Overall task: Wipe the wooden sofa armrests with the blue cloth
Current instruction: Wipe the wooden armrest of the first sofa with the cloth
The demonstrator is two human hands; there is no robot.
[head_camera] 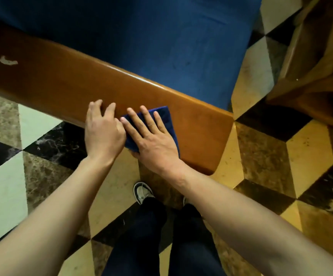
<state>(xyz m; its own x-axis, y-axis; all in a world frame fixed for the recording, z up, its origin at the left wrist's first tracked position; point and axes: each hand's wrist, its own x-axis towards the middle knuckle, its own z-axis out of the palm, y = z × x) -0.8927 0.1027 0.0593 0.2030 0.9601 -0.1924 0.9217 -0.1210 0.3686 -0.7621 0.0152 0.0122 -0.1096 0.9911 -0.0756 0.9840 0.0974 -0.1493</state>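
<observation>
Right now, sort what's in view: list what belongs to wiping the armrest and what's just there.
Job:
cloth, blue, pressed flat on the wood
armrest, with a pale mark near its far left
right hand, flat on the cloth
left hand, fingers on the armrest beside the cloth

Just there:
seat cushion
wooden furniture at right
tiled floor
shoe

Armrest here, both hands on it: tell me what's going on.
A person stands beside a sofa and is wiping its wooden armrest with a folded blue cloth. The right hand lies flat on the cloth with fingers spread, pressing it onto the wood near the rounded end of the armrest. The left hand rests on the bare wood just beside the cloth. A pale scuff shows farther along the armrest, away from the cloth. The blue seat cushion lies beyond.
</observation>
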